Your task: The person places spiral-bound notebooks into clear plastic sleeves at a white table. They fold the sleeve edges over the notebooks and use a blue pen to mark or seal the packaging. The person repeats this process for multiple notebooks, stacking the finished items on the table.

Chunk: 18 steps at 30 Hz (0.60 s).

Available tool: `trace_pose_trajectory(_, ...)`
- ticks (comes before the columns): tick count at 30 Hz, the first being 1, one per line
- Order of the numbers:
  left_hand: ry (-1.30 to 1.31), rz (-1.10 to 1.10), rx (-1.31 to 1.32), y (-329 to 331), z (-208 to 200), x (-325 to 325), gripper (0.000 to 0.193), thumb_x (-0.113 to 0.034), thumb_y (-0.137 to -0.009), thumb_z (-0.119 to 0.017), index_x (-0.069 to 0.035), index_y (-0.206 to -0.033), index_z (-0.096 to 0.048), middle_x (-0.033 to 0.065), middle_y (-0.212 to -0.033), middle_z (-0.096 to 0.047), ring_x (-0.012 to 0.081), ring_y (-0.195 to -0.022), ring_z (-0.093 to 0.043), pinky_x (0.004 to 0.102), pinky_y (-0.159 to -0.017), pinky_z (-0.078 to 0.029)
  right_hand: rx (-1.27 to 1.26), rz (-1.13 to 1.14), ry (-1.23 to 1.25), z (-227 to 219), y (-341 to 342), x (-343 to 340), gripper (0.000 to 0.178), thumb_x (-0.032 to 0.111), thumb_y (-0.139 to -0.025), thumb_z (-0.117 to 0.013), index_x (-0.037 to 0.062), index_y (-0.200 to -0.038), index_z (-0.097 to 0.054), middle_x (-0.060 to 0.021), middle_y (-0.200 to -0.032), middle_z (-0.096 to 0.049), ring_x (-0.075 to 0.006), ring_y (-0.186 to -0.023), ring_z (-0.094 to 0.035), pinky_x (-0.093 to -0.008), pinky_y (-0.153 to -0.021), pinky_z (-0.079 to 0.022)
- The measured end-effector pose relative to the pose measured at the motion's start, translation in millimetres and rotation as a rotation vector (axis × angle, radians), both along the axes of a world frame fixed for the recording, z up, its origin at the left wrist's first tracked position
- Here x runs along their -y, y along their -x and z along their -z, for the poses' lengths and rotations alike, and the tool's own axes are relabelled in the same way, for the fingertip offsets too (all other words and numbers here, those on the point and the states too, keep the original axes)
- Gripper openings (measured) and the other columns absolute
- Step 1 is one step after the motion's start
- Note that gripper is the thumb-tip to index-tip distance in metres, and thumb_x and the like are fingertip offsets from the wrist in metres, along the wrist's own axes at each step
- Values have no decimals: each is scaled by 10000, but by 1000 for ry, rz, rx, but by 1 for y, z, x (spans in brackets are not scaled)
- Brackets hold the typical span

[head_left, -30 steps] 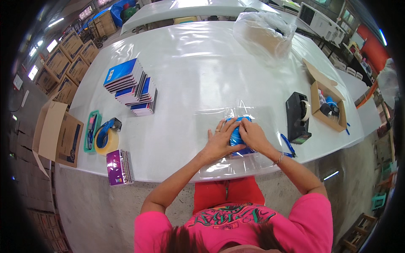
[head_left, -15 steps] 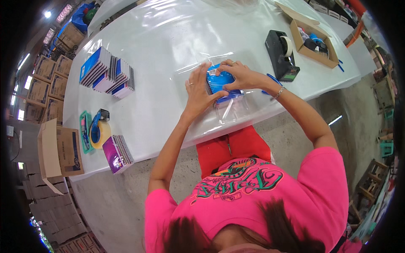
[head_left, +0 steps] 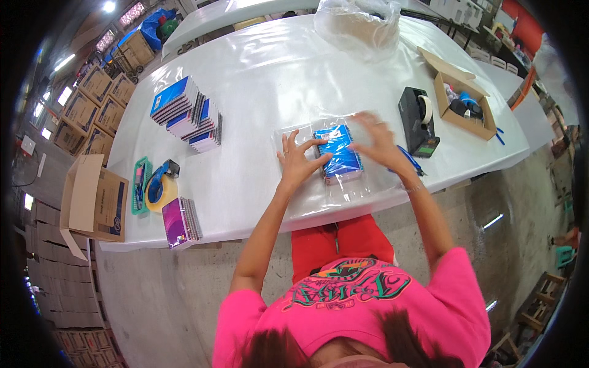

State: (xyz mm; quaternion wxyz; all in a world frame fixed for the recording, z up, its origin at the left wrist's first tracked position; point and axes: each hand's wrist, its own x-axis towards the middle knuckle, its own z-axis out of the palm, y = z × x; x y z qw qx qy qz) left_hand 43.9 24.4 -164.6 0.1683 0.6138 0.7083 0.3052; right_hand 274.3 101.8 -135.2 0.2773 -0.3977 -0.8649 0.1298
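At your far left, brown cartons [head_left: 80,111] stand stacked beyond the table, and an open cardboard box [head_left: 110,205] sits by the edge of the white table [head_left: 257,92]. Next comes a green tray [head_left: 141,184] with pens in it, just beside a blue tape dispenser [head_left: 156,186] and its wide yellowish roll; a purple spiral notebook [head_left: 177,222] lies near the front edge. Farther back rise uneven piles of blue-covered notebooks [head_left: 178,98]. Your left hand [head_left: 298,164] is spread and loose, palm down, its fingertips at the left side of the blue notebook [head_left: 341,159], pressing lightly at most and clenching nothing. That notebook lies flat before you, on and partly under clear plastic film [head_left: 343,195], between your hands. Your right hand [head_left: 379,144], blurred, is released, fingers splayed by the notebook's right side; whether its thumb touches the cover, you cannot tell. Past your right wrist is a thin blue tool [head_left: 410,161], partly hidden, then a black tape dispenser [head_left: 417,126] and an open small carton [head_left: 459,115] holding dark and blue items.
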Motion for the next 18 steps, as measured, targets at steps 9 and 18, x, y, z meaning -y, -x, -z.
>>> trace_pose_trajectory(9, 15, -2, 99, -6, 0, 5, 453, -520, -700, -765, -357, -1116, -691, 130, -1458, -299, 297, -1420, -209, 665, -1070, -96, -717, 684, 537, 32, -186, -28, 414, 407, -847, -710, 32, -1019, -681, -32, -841, -637, -107, -649, -515, -270, -583, -465)
trace_pose_trajectory(18, 49, 20, 163, -4, -1, 5, 487, -583, -672, -771, -370, -1103, -690, 155, -1516, -246, 422, -1447, -36, 729, -1056, -15, -703, 642, 532, 22, -179, -47, 239, 283, -801, -779, 54, -831, -718, 27, -673, -633, -32, -502, -429, -194, -458, -309)
